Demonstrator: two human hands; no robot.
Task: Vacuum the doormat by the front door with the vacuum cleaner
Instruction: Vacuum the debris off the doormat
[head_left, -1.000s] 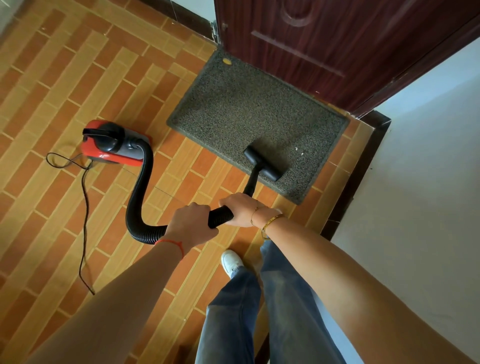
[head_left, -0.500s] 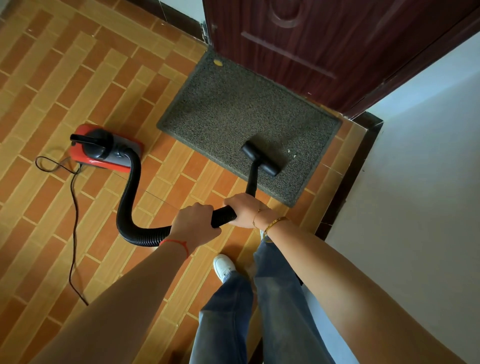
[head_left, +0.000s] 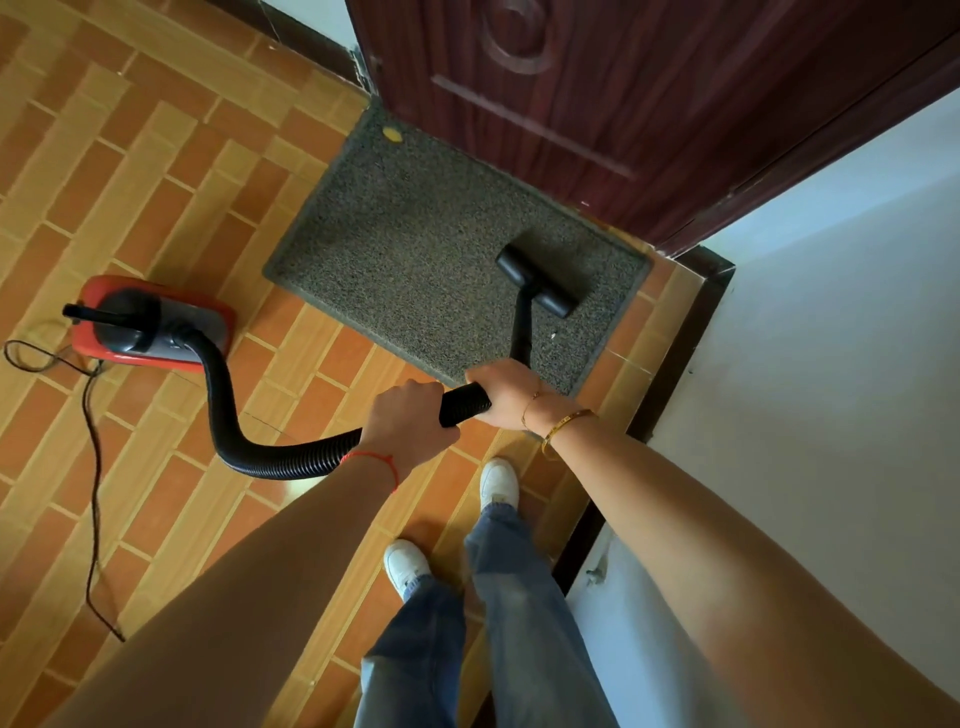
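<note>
The left hand (head_left: 410, 421) is curled around the black ribbed hose (head_left: 291, 460) of the vacuum cleaner, knuckles up, with a red string bracelet (head_left: 374, 462) on its wrist. Just beyond it, the right hand (head_left: 506, 389) grips the same hose where it meets the rigid black wand (head_left: 521, 327), fingers wrapped over the top; two thin gold bracelets (head_left: 563, 423) sit on that wrist. A short stretch of hose shows between the two hands. From the right hand the wand runs forward and down to the black floor nozzle (head_left: 540, 283), which rests flat on the grey speckled doormat (head_left: 415, 249), ahead of the right hand and toward the mat's right end. A small pale speck (head_left: 554, 336) lies on the mat just right of the wand, and a yellow spot (head_left: 391, 135) sits at the mat's far left corner. The mat lies against the foot of the dark red wooden door (head_left: 597, 93), beyond both hands. Behind the left hand the hose loops down to the floor and curves up to the red and black canister (head_left: 150, 325), standing on the orange brick-pattern tile floor (head_left: 130, 171) well to the left of the left hand. A black power cord (head_left: 93, 467) trails from the canister toward the near left. Below the hands are two white shoes (head_left: 405, 564) and blue jeans (head_left: 524, 597), and a pale wall (head_left: 831, 312) stands to the right of the right arm.
</note>
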